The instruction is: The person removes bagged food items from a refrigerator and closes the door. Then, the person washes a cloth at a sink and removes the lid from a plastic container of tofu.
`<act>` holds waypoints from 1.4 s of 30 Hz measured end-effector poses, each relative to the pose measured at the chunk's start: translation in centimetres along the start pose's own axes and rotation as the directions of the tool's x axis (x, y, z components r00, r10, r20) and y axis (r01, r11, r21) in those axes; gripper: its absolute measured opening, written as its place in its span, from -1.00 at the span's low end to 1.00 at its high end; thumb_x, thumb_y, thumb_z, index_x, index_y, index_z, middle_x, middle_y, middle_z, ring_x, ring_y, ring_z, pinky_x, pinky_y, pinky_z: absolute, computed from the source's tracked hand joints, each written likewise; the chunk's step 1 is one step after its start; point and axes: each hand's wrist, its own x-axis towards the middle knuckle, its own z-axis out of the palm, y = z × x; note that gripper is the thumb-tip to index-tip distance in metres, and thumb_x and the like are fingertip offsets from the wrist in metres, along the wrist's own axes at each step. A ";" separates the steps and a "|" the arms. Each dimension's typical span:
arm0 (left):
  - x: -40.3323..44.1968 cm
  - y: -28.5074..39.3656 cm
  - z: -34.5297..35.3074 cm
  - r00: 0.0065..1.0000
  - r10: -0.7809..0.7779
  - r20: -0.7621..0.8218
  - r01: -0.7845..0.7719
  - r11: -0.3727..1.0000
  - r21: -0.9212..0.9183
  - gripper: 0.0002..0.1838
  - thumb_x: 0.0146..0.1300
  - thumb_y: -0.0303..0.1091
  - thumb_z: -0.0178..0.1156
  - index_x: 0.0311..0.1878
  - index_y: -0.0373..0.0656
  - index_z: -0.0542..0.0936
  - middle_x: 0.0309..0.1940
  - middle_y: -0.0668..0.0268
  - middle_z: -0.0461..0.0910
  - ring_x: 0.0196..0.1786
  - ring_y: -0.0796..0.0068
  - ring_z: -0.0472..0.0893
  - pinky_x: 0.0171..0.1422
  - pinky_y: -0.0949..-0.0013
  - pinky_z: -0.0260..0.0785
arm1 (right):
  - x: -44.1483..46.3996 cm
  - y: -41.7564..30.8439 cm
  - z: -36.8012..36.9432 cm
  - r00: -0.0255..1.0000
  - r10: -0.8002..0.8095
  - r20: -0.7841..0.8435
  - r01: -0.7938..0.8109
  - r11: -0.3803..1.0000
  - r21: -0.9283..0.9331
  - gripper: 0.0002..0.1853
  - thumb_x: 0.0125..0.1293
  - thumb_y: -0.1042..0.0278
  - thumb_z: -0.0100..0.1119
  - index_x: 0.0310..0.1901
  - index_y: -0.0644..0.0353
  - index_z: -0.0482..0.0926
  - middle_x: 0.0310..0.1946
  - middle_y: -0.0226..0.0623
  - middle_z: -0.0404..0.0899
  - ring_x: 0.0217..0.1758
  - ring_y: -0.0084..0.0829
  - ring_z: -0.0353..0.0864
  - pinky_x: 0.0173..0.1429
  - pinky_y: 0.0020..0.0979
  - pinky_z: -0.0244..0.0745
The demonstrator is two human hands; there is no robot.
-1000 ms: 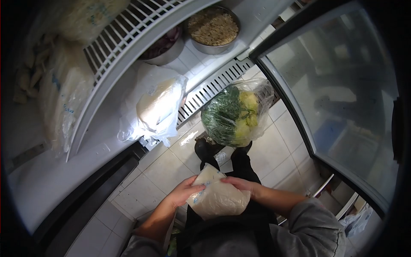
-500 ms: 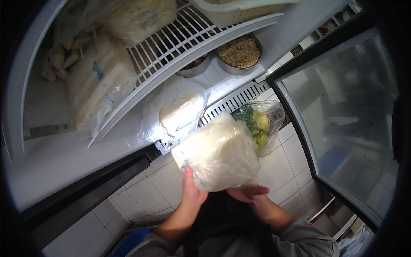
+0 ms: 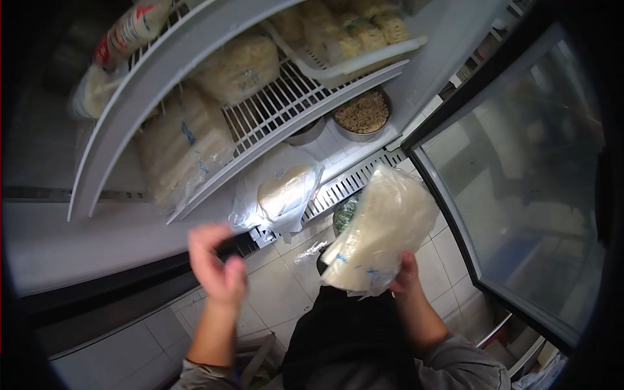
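We find the right hand pinching a plastic-wrapped pale bundle at its lower edge, above the tiled floor; the left hand, blurred, appears half spread. The bundle partly hides some greens. An open glass door stands beside it; opposite, a wire shelf carries bagged goods, a metal bowl below.

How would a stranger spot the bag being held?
Find the fridge with its glass door open on the right. Just left of that door is a pale, blue-printed plastic bag; unlike similar bags inside, it's in the right hand.
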 end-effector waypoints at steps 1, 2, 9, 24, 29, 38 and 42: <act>3.7 0.5 -0.7 0.993 0.115 0.005 -0.115 0.987 0.114 -0.36 0.18 0.18 0.09 -0.11 -0.35 0.48 -0.22 0.09 0.50 -0.15 0.20 0.47 -0.06 0.27 0.31 | -0.2 -1.1 0.1 0.999 0.010 0.040 -0.009 1.000 -0.011 -0.28 0.11 0.17 0.26 0.27 0.24 0.20 0.15 -0.14 0.41 0.18 -0.19 0.44 0.25 -0.12 0.36; 7.4 1.4 -0.6 0.957 0.267 0.112 -0.282 0.947 0.152 -0.47 0.26 0.07 0.05 -0.07 -0.30 0.48 -0.14 0.10 0.53 -0.05 0.16 0.49 0.04 0.21 0.29 | -0.5 -1.9 0.1 0.996 0.020 0.081 -0.019 1.000 -0.024 -0.28 0.12 0.15 0.25 0.27 0.26 0.21 0.15 -0.12 0.41 0.18 -0.17 0.44 0.25 -0.11 0.36; 15.8 -1.0 1.6 0.788 0.014 0.616 -0.454 0.689 0.565 -0.77 0.21 -0.28 0.08 -0.09 -0.02 0.60 -0.15 0.28 0.56 0.04 0.19 0.43 0.32 0.15 0.06 | -3.9 -2.0 -2.9 0.996 -0.008 0.088 -0.012 0.974 0.226 -0.32 0.14 -0.01 0.23 0.22 0.20 0.31 0.12 -0.16 0.45 0.17 -0.17 0.46 0.21 -0.05 0.40; 14.3 0.0 0.5 0.947 0.030 0.320 -0.313 0.323 0.893 -0.58 -0.12 -0.41 0.34 -0.08 -0.03 0.59 0.13 0.30 0.42 0.31 0.20 0.26 0.33 0.09 0.14 | -4.5 -5.5 -2.2 0.990 0.117 0.085 -0.117 0.993 0.003 -0.46 0.24 0.14 0.13 0.14 0.36 0.34 0.05 -0.10 0.48 0.07 -0.18 0.53 0.17 -0.12 0.45; 12.8 -3.3 1.4 0.981 -0.156 -0.118 0.192 0.652 0.733 -0.07 -0.10 -0.45 0.32 0.38 0.24 0.13 0.23 0.25 0.35 0.22 0.07 0.37 0.23 0.10 0.30 | -1.1 -2.8 5.3 0.990 0.138 -0.042 -0.140 0.989 -0.052 -0.51 0.31 0.31 0.04 0.21 0.32 0.24 0.12 -0.12 0.39 0.15 -0.21 0.45 0.23 -0.05 0.37; 16.6 -2.5 -2.5 0.919 -0.393 -0.018 0.198 0.423 0.884 -0.39 0.16 -0.22 0.09 0.33 0.09 0.26 0.21 0.15 0.38 0.24 0.13 0.38 0.30 0.16 0.21 | 7.6 5.3 20.7 0.985 -0.158 0.065 0.163 0.983 -0.084 -0.66 0.28 0.44 0.11 0.05 0.37 0.40 -0.03 -0.22 0.50 0.01 -0.46 0.51 0.10 -0.38 0.45; 18.4 -2.7 -4.9 0.906 -0.416 0.074 0.206 0.589 0.782 -0.45 0.21 -0.05 0.06 0.24 -0.08 0.38 0.22 0.06 0.37 0.32 0.13 0.30 0.38 0.21 0.09 | 11.4 9.9 23.8 0.974 -0.224 0.029 0.226 0.962 -0.156 -0.69 0.28 0.44 0.10 0.00 0.43 0.43 -0.13 -0.22 0.54 -0.08 -0.51 0.52 -0.03 -0.47 0.42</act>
